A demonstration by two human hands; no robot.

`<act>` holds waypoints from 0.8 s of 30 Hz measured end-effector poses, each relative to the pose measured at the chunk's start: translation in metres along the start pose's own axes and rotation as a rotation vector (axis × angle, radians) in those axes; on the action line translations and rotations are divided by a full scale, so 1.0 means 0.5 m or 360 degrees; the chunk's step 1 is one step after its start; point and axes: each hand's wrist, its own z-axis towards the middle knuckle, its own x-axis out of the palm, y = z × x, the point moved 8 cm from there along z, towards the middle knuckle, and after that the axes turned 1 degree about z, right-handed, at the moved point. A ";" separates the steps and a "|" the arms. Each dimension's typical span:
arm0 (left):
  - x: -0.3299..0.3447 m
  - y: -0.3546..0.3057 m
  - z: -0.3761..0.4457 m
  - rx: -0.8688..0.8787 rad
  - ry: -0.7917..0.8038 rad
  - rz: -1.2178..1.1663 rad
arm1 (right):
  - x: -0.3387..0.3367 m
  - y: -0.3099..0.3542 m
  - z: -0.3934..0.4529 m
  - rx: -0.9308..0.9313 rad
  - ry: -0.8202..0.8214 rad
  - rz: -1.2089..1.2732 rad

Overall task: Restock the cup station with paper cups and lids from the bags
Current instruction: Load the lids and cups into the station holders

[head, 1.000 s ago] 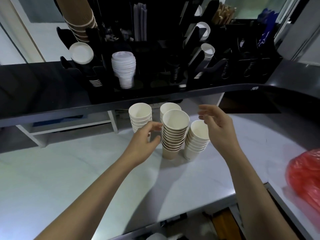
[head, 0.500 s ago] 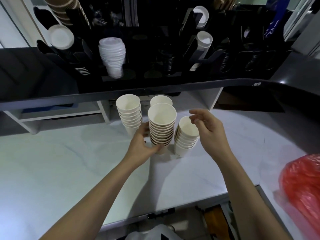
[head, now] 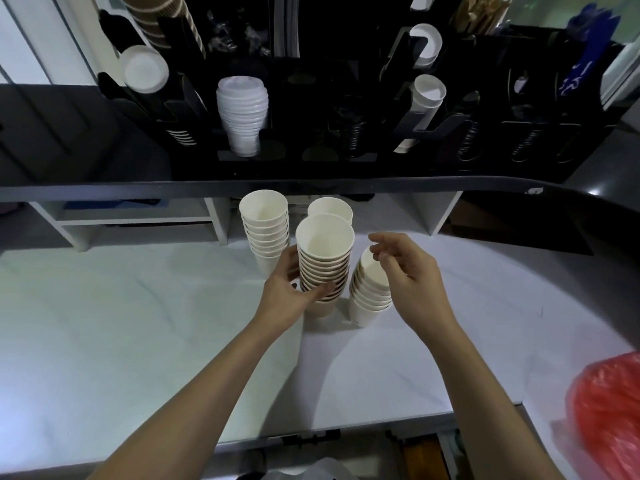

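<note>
Several stacks of white paper cups stand on the white counter (head: 104, 323). My left hand (head: 289, 291) grips the lower part of the tallest middle stack (head: 325, 258). My right hand (head: 407, 271) hovers with loosely curled fingers over the short right stack (head: 369, 296), holding nothing. A left stack (head: 265, 230) and a rear stack (head: 330, 209) stand behind. On the black shelf above sits the cup station (head: 346, 98), holding a stack of white lids (head: 242, 112) and white cups in slanted dispensers (head: 427, 91).
A red plastic bag (head: 609, 410) lies at the counter's right edge. Brown ribbed cups (head: 152, 15) and a white lid (head: 145, 69) sit in the station's left dispensers. The black shelf edge (head: 242, 187) overhangs the counter's back. Something white (head: 311, 472) shows below the counter's front edge.
My left hand has closed around the base of the middle stack. My right hand has drifted down over the right stack. The view has tilted slightly downward.
</note>
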 end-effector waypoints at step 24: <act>-0.185 0.034 -0.067 -0.0104 -0.0084 0.0015 | 0.283 0.046 0.008 -0.0040 0.0697 0.0037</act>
